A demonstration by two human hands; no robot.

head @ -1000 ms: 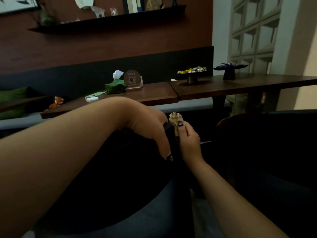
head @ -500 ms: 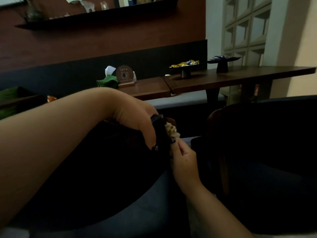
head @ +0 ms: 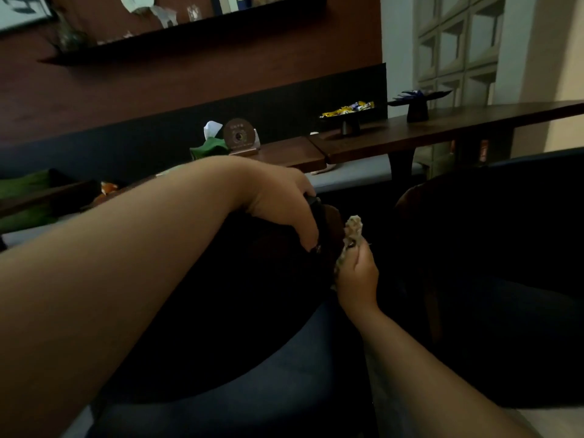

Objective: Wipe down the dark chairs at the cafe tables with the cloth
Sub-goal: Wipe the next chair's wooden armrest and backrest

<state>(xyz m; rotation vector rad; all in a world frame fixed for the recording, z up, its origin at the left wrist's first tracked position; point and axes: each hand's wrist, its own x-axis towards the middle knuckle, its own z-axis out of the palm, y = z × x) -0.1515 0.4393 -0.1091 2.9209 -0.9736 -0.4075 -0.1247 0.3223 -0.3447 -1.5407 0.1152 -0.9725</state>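
A dark chair [head: 221, 311] with a curved back fills the lower middle of the head view. My left hand [head: 284, 210] grips the right end of its top edge, fingers curled over the front. My right hand [head: 357, 273] holds a small pale crumpled cloth [head: 350, 230] against the chair's right side edge, just below and right of my left hand. The cloth sticks up above my fingers. A second dark chair [head: 489, 248] stands close on the right.
Two brown wooden tables [head: 442, 128] run behind the chairs, carrying a green tissue holder [head: 208, 147], a round sign [head: 238, 135] and two dark stands with sweets [head: 347, 112]. A grey bench [head: 357, 172] lies along the dark wall panel. A shelf hangs high on the wall.
My right hand has slid the cloth down the chair's side edge, from level with my left hand to below it. My left hand keeps its grip on the chair top.
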